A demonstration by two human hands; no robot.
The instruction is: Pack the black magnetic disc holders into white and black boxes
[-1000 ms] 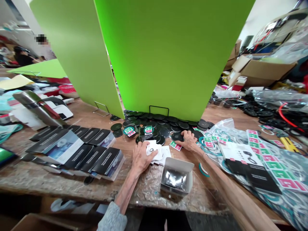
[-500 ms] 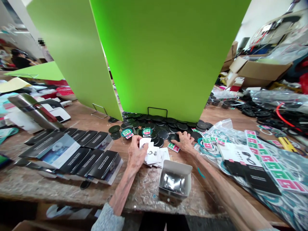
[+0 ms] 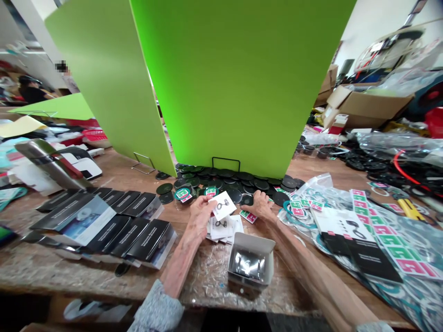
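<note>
Risen off its pile (image 3: 218,230), the leaflet (image 3: 226,207), probably light and bendable, suits the edge pinch of my left hand (image 3: 200,218); my right hand's (image 3: 263,207) hold is unclear.

You can read no words: print on boxes (image 3: 147,240) left of your held card (image 3: 222,206) blurs; stickers (image 3: 398,246) to its right bear bold white signs.

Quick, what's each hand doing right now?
Left hand: closed on a white printed leaflet.
Right hand: at the black discs; can't tell if gripping one.
</note>
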